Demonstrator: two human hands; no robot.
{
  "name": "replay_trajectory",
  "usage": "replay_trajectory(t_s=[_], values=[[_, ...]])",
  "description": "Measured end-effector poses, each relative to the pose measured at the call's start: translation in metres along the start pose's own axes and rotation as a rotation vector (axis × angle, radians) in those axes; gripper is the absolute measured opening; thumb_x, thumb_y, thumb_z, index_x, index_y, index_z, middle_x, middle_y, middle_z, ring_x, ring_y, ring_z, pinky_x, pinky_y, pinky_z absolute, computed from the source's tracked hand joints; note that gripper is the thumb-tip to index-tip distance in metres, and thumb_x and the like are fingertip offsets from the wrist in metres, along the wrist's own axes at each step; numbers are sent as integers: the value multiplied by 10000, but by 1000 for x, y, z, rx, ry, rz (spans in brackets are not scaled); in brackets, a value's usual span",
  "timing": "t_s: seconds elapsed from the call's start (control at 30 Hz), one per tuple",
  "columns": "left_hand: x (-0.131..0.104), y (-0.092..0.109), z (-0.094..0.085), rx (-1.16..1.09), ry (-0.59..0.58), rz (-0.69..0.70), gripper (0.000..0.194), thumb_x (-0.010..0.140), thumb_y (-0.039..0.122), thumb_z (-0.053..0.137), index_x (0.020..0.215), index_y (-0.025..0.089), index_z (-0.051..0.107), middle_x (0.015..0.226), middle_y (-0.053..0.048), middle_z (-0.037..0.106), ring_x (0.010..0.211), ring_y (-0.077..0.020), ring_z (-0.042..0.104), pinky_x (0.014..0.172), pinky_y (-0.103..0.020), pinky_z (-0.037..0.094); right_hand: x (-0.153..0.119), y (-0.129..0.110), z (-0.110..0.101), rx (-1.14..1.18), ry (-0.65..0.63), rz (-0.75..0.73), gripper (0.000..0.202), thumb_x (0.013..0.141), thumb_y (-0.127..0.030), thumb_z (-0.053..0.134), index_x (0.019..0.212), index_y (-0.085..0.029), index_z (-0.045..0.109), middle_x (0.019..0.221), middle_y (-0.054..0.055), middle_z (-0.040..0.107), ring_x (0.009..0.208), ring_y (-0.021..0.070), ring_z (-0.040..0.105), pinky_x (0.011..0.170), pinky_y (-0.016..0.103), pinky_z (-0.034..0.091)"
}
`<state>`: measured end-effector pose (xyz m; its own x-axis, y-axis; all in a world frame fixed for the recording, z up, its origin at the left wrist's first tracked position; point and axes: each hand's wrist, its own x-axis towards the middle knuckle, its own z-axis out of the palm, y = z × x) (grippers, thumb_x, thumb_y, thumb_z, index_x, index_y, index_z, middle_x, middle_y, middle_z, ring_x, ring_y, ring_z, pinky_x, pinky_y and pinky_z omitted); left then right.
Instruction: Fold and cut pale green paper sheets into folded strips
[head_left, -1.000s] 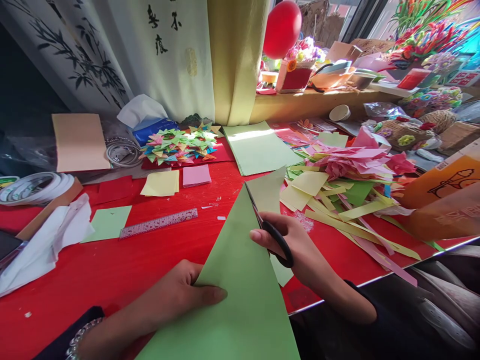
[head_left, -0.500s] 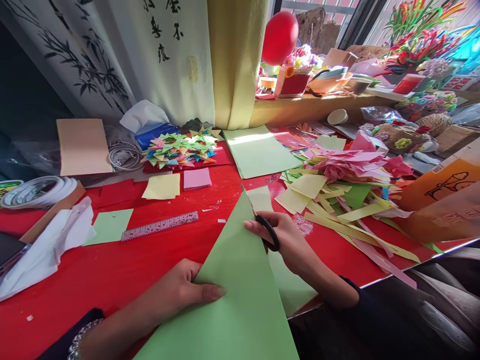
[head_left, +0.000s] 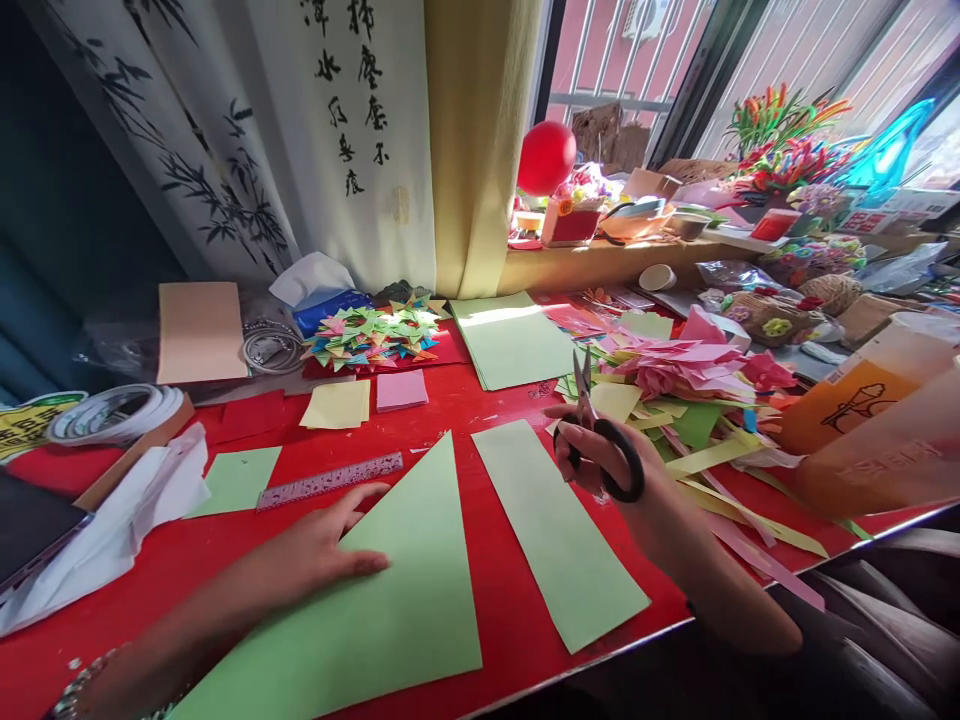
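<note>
My left hand (head_left: 341, 545) grips the left edge of a large light-green sheet of paper (head_left: 405, 610), its thumb on top and other fingers partly hidden beneath. The sheet has a slanted upper edge rising to a point. In my right hand (head_left: 600, 455) are black-handled scissors (head_left: 583, 385), raised above the table with the blades pointing up and slightly parted. A separate light-green paper strip (head_left: 559, 540) lies flat between the sheet and my right forearm. Beyond my left hand lie a clear patterned ruler (head_left: 330, 482) and a small green paper square (head_left: 238, 478).
A pile of paper scraps (head_left: 675, 365) covers the right side of the red table (head_left: 420, 440). At the back are a green paper stack (head_left: 517, 340) and folded paper stars (head_left: 371, 335). Yellow (head_left: 336, 403) and pink (head_left: 401, 390) squares lie before them. Tape rolls (head_left: 116, 412) sit left.
The green strip has come away from the sheet and lies on the table. My right hand has moved right with the scissors, off the paper. My left hand and the sheet have shifted left.
</note>
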<state>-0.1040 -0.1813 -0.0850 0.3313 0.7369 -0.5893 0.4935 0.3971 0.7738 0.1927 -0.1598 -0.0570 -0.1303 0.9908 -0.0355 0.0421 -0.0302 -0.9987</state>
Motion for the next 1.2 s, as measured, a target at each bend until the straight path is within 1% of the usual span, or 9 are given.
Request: replay_trajectory(t_s=[0.17, 0.3, 0.33, 0.43, 0.63, 0.73, 0.83, 1.03, 1.2], values=[[-4, -9, -15, 511, 76, 147, 504, 766, 536, 527, 1168, 231, 532, 932, -25, 592, 817, -211, 549, 693, -284, 420, 7, -9, -21, -297, -31, 40, 576, 659, -391, 704, 1167, -224, 490, 869, 19, 551, 742, 143, 522, 552, 228, 389], [-6, -11, -19, 554, 60, 171, 415, 791, 509, 492, 1084, 220, 547, 862, -7, 557, 760, -178, 527, 640, -250, 396, 44, -8, -33, -603, -150, -22, 623, 757, -360, 580, 1299, -175, 336, 932, 66, 602, 705, 149, 568, 552, 248, 428], [-5, -12, -19, 545, 54, 165, 399, 794, 495, 491, 1080, 220, 538, 828, 0, 557, 740, -174, 526, 625, -246, 390, 55, -8, -31, -742, -158, -32, 563, 764, -335, 567, 1266, -164, 378, 938, 75, 619, 697, 149, 578, 556, 246, 430], [-4, -14, -18, 545, 34, 162, 258, 800, 414, 497, 948, 211, 553, 741, 18, 551, 680, -155, 508, 581, -233, 360, 87, -5, -14, -1114, -224, -136, 359, 776, -291, 556, 1113, -171, 527, 947, 67, 667, 765, 163, 603, 613, 234, 421], [-1, -16, -15, 563, 14, 174, 164, 787, 349, 508, 767, 194, 559, 724, 17, 566, 657, -142, 497, 551, -223, 331, 128, 10, 38, -1274, -449, -304, 333, 769, -225, 574, 1101, -201, 582, 961, 51, 677, 775, 161, 609, 547, 197, 365], [1, -19, -15, 570, 48, 182, 200, 798, 384, 500, 767, 198, 564, 717, 16, 571, 662, -146, 506, 552, -222, 332, 136, 19, 51, -1341, -591, -413, 334, 761, -155, 575, 1079, -248, 606, 944, 16, 679, 805, 147, 612, 576, 184, 370], [3, -22, -14, 584, 63, 196, 209, 802, 401, 500, 766, 204, 561, 726, 19, 580, 669, -146, 515, 552, -221, 329, 140, 22, 53, -1409, -585, -507, 349, 787, -110, 535, 1099, -254, 598, 1031, 28, 656, 941, 156, 591, 696, 191, 392], [4, -22, -14, 607, 84, 199, 241, 813, 432, 481, 749, 207, 538, 711, 24, 573, 650, -139, 497, 543, -223, 313, 163, 15, 15, -1556, -340, -499, 321, 893, -171, 386, 1162, -197, 559, 1110, 93, 619, 936, 187, 603, 703, 242, 435], [5, -20, -11, 597, 70, 184, 290, 794, 487, 496, 745, 203, 530, 710, 19, 585, 650, -144, 498, 546, -230, 312, 180, 15, -33, -1666, -309, -482, 384, 812, -200, 549, 1194, -156, 555, 1120, 133, 619, 965, 218, 604, 799, 292, 453]])
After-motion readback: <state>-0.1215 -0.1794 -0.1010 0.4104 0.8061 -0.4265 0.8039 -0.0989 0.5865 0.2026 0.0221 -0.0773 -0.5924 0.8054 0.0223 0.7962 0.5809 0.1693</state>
